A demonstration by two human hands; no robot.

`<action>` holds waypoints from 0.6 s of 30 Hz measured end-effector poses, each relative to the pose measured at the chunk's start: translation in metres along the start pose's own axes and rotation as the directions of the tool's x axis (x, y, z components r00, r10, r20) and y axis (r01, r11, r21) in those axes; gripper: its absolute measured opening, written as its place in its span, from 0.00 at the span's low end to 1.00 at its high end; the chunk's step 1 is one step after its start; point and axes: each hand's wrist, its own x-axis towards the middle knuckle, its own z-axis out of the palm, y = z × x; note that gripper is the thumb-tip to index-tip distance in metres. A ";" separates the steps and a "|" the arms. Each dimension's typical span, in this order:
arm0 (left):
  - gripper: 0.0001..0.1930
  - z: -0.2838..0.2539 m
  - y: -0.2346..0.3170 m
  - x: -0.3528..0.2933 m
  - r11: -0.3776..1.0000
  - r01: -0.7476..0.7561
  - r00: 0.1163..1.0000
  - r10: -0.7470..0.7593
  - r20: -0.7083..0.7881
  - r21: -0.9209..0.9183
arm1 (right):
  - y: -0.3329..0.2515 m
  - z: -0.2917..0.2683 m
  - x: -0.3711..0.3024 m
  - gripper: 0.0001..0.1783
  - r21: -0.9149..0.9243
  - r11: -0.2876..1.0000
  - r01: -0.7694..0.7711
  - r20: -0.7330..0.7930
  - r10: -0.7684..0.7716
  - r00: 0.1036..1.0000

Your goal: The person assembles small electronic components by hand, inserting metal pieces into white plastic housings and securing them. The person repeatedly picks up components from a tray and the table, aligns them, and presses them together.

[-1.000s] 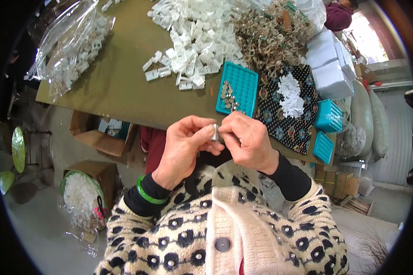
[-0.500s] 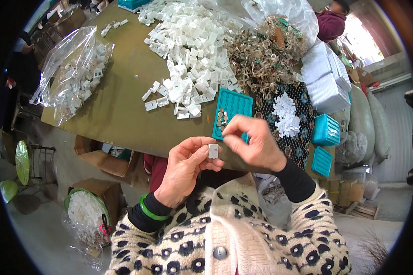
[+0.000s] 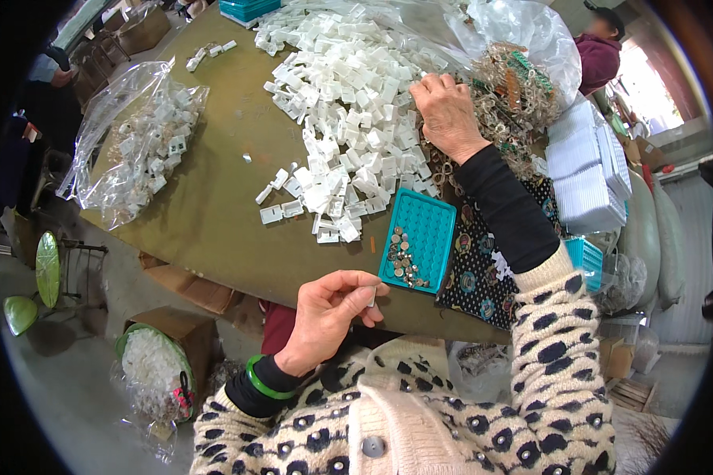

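Note:
In my left hand (image 3: 329,321) a small white plastic casing (image 3: 372,297) is pinched between thumb and fingers, mostly hidden by them. My right hand (image 3: 450,119) reaches far across the table, palm down, its fingers bent and slightly apart. It lies where a heap of white plastic casings (image 3: 352,111) meets a tangle of thin wired parts (image 3: 507,95); nothing shows in its grasp. Just beyond my left hand sits a teal tray (image 3: 428,229) with rows of small hollows. Round silvery button-like pieces (image 3: 402,252) lie along its left and near side.
A clear bag of assembled pieces (image 3: 154,146) rests at the table's left. On the right are stacked white trays (image 3: 582,170), a teal basket (image 3: 585,257) and a dark patterned cloth (image 3: 475,293). A lined bin of white parts (image 3: 154,364) stands on the floor.
My right hand has left the tray and stretched away to the border of the two heaps. My left hand has turned, so less of the white casing shows. The view has shifted slightly.

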 end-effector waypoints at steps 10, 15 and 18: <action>0.08 0.000 -0.002 -0.003 0.998 -0.002 1.000 0.001 0.025 0.062 | 0.037 -0.035 0.005 0.04 0.523 0.823 -0.222 -0.065 0.298 0.952; 0.10 -0.002 -0.003 -0.003 0.996 -0.040 0.999 0.038 0.030 0.077 | 0.037 -0.065 0.000 0.10 0.492 0.742 -0.456 0.097 0.474 0.875; 0.09 -0.003 -0.003 -0.003 0.999 -0.034 0.999 0.034 0.020 -0.009 | 0.019 -0.076 -0.008 0.08 0.671 0.503 -0.544 0.248 0.540 0.804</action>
